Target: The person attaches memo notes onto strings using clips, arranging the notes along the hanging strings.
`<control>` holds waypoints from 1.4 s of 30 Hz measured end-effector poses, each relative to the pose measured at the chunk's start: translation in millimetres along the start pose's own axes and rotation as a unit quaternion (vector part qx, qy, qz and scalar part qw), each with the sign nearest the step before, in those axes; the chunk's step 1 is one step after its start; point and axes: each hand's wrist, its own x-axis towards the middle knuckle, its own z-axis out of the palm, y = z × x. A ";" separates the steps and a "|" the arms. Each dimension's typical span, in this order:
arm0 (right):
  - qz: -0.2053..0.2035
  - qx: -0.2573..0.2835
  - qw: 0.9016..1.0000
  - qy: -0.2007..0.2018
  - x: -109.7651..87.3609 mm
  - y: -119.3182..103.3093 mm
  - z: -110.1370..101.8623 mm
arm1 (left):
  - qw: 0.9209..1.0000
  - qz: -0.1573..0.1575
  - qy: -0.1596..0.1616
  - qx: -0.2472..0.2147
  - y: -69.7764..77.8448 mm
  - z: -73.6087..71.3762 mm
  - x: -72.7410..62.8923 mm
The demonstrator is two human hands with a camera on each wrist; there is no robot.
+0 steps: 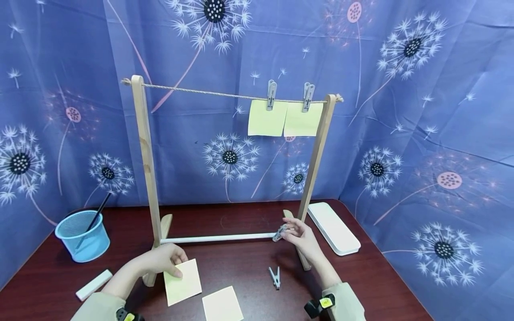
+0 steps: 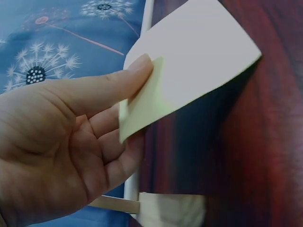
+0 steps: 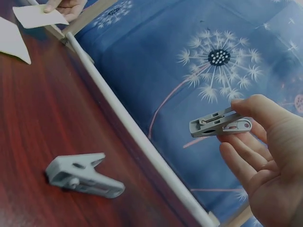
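My left hand (image 1: 162, 259) pinches a yellow sticky note (image 1: 184, 283) between thumb and fingers, raised over the table near the left post's foot. In the left wrist view the thumb presses on one corner of the note (image 2: 194, 52). A grey clothespin (image 3: 220, 124) is held by its handle end between the thumb and fingers of my right hand (image 1: 302, 238), close to the right post. On the table lie a second grey clothespin (image 1: 275, 277) and another sticky note (image 1: 222, 305). Two more notes (image 1: 267, 118) hang from the rope, each under a grey clothespin (image 1: 271, 95).
A wooden frame carries the rope (image 1: 201, 92) between two posts (image 1: 146, 151), with a white bar (image 1: 225, 238) low across it. At left stand a blue mesh cup (image 1: 86, 240) with a black stick and a white block (image 1: 94, 284). A white case (image 1: 334, 229) lies at right.
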 end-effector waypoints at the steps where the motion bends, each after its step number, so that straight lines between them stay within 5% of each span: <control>1: 0.002 0.006 1.000 -0.001 0.7 -2.4 0.2 | 1.000 -0.002 -0.001 -0.004 2.3 -2.4 0.1; 10: -0.021 0.006 1.000 -0.020 14.0 -28.0 -1.8 | 0.999 0.007 0.045 -0.003 30.4 -20.9 7.0; 20: -0.083 -0.017 0.995 -0.049 43.7 -94.7 0.7 | 0.990 0.031 0.138 0.001 73.3 -43.0 20.6; 30: -0.173 -0.006 0.983 -0.061 68.5 -164.6 17.6 | 0.966 0.032 0.255 0.011 105.2 -65.3 38.0; 37: -0.247 -0.011 0.968 -0.037 85.8 -214.6 32.2 | 0.948 0.023 0.312 -0.054 139.3 -79.8 42.1; 42: -0.267 -0.032 0.963 -0.025 97.3 -247.6 40.8 | 0.936 0.051 0.336 -0.089 166.6 -83.4 43.4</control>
